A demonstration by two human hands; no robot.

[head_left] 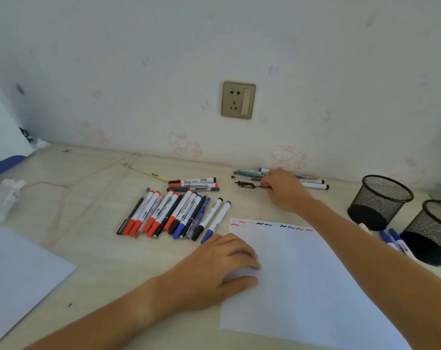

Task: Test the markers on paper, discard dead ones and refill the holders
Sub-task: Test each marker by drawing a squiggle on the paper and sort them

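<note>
A white test paper (pixel 302 286) with red, blue and black squiggles along its top edge lies in front of me. My left hand (pixel 222 263) rests flat on its left edge. My right hand (pixel 285 190) reaches to the far pile of pens (pixel 249 174) by the wall and pinches a thin black pen (pixel 247 184). A row of several red, black and blue markers (pixel 174 215) lies left of the paper, with three more markers (pixel 192 184) lying crosswise behind it. Two black mesh holders (pixel 381 200) (pixel 434 231) lie tipped at the right.
A few blue markers (pixel 396 242) lie between the holders. Another sheet of paper (pixel 20 276) sits at the near left. A pink cord (pixel 88 178) and crumpled tissue (pixel 7 200) lie at the far left. A wall socket (pixel 238 100) is above the desk.
</note>
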